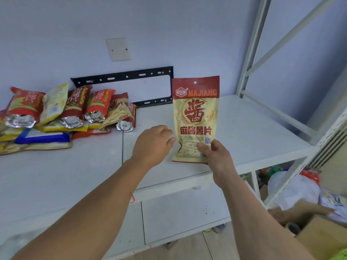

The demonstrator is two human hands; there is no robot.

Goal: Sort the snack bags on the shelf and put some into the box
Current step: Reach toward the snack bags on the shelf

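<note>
The right hand [216, 158] pinches the lower edge of a cream-and-red MAJIANG crisp bag [196, 117], holding it upright above the white shelf [253, 128]. The left hand [152, 145] hovers just beside the bag's lower left edge, fingers loosely spread and holding nothing; whether its thumb touches the bag is hard to tell. A heap of snack bags [56, 113] lies at the shelf's far left. A cardboard box [323, 235] sits low on the right.
</note>
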